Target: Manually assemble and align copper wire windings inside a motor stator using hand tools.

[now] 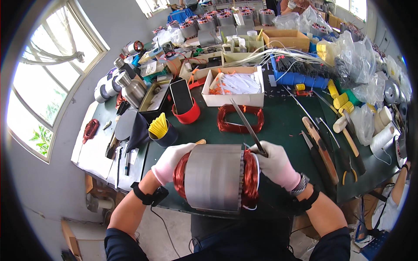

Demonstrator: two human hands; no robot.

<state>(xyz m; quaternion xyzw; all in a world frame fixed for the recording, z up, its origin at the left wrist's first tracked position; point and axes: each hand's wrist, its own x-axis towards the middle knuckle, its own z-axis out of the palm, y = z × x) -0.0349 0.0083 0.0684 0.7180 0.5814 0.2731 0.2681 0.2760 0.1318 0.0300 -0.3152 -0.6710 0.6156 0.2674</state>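
A motor stator lies on its side at the table's near edge, a grey steel cylinder with red-brown copper windings bulging from both ends. My left hand, in a white glove, grips its left end, the fingertips partly hidden behind it. A light wooden tip shows just beyond those fingers; the rest of it is hidden. In my gloved right hand, beside the right-end winding, is a long flat metal blade pointing up and away. Beyond the stator lies a loose copper wire coil on the dark green tabletop.
Behind the coil stands a white box of white strips. To the left are a red holder with a phone and a dark cup of yellow sticks. Hand tools, including a wooden-handled one, lie to the right. More stators stand at the back.
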